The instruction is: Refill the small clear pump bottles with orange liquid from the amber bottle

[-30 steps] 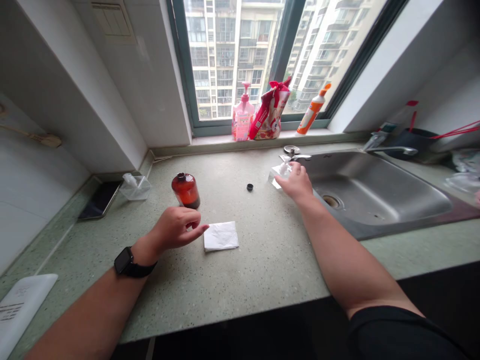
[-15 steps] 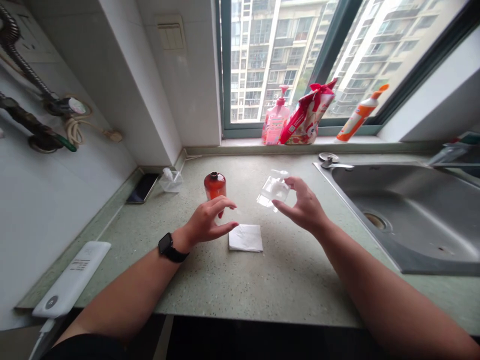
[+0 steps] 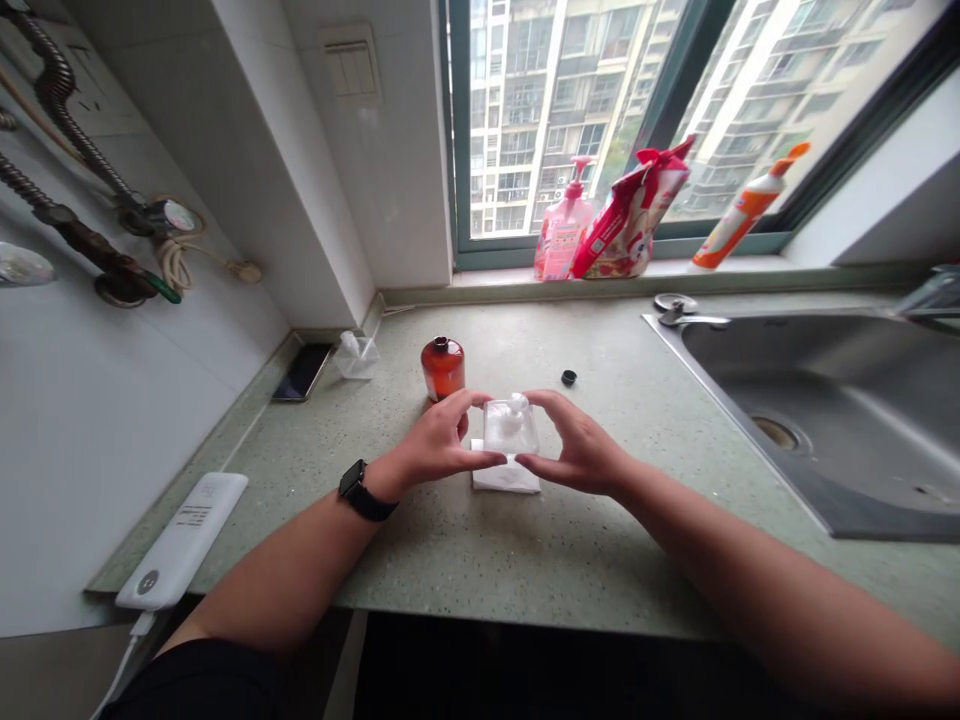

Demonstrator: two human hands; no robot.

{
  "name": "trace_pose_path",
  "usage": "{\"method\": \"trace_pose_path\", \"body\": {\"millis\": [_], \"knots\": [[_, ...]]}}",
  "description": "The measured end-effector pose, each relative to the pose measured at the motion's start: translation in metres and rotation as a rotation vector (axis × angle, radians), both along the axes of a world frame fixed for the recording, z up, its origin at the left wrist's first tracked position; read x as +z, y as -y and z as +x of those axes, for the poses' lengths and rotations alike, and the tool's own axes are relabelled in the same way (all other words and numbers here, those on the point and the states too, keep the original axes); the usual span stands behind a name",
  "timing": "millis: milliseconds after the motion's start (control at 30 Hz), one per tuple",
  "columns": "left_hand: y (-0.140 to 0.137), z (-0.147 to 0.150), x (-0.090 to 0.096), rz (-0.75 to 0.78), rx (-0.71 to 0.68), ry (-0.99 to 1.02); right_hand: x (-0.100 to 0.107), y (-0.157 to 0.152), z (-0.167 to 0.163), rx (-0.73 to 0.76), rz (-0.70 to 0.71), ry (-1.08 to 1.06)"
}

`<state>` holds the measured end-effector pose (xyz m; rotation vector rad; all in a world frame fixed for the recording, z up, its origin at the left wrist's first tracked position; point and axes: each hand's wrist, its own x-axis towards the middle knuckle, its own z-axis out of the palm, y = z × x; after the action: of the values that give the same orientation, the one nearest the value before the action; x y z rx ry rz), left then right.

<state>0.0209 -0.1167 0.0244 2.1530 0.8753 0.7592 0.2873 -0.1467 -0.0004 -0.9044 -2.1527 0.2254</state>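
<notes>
A clear square pump bottle (image 3: 510,430) with a white pump head is held between both hands over the worktop. My left hand (image 3: 450,440) grips its left side with thumb and fingers. On its right side, my right hand (image 3: 574,445) does the same. Just below the bottle lies a folded white tissue (image 3: 506,477), partly covered by it. An open amber bottle (image 3: 442,370) without a cap stands upright behind my left hand. The small black cap (image 3: 569,378) rests on the worktop beyond my right hand.
A second clear pump bottle (image 3: 356,357) and a phone (image 3: 303,372) are at the back left. A white power bank (image 3: 182,540) lies at the left edge. The steel sink (image 3: 832,440) occupies the right. Pink pump bottle (image 3: 564,235) and red bag (image 3: 637,215) stand on the sill.
My right hand has brought the clear pump bottle left and nearer, over the tissue. My left hand has closed on its other side. The black cap now shows.
</notes>
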Motion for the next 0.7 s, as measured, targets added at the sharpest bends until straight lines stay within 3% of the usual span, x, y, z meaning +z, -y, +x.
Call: {"method": "trace_pose_path", "body": {"millis": [167,400,533,700], "knots": [[0.001,0.000,-0.002,0.170,0.078,0.003,0.005,0.002,-0.005,0.052,-0.077,-0.087],[0.007,0.005,-0.008,0.355,0.118,-0.029,0.006,0.008,-0.024,-0.055,-0.079,-0.233],[0.009,0.008,-0.009,0.412,0.102,-0.054,0.007,0.007,-0.029,-0.147,-0.060,-0.298],[0.010,0.008,-0.009,0.415,0.089,-0.053,0.008,0.005,-0.027,-0.119,-0.012,-0.340]]}}
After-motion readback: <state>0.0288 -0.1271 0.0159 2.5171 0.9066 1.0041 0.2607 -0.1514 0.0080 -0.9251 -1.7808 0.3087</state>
